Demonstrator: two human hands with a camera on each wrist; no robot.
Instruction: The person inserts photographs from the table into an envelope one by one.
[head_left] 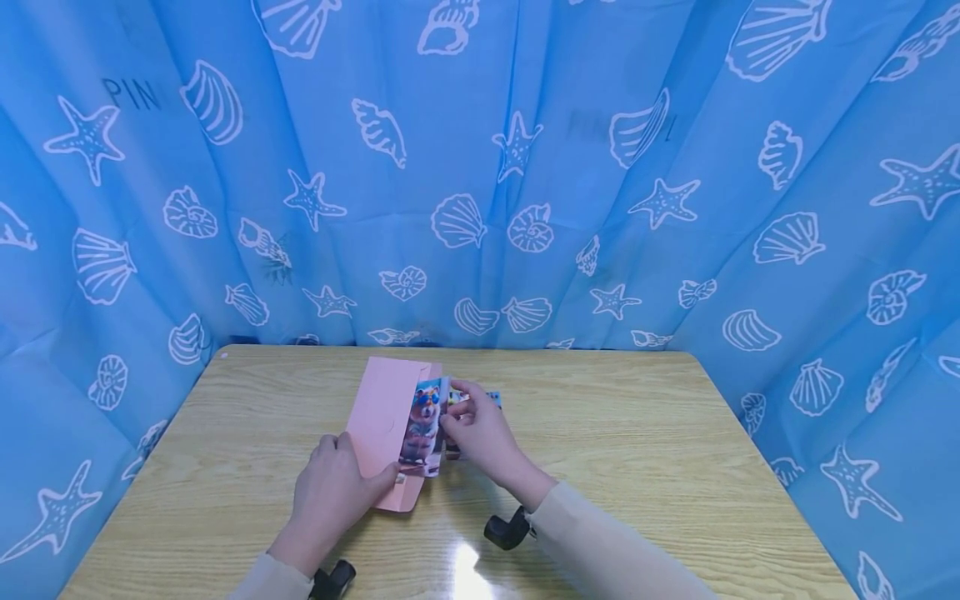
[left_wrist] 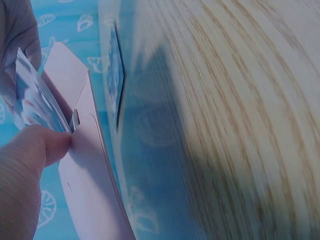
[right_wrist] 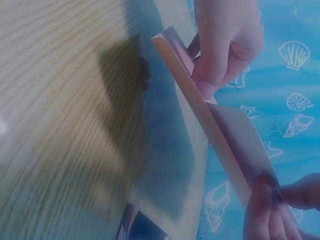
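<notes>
A pale pink paper envelope is held above the table, its flap side to the right. My left hand grips its lower left part, the thumb lying over the front near the opening. At that opening, a glossy picture card with a furry animal in sunglasses sticks partly out. My right hand pinches the card's right edge between thumb and fingers. In the left wrist view, the left thumb presses where card and envelope meet. The right wrist view shows the envelope edge-on between both hands.
Another colourful card lies on the wooden table, partly hidden behind the right hand. A blue curtain with white shells and starfish hangs around the table's back and sides. Black devices are strapped at both wrists.
</notes>
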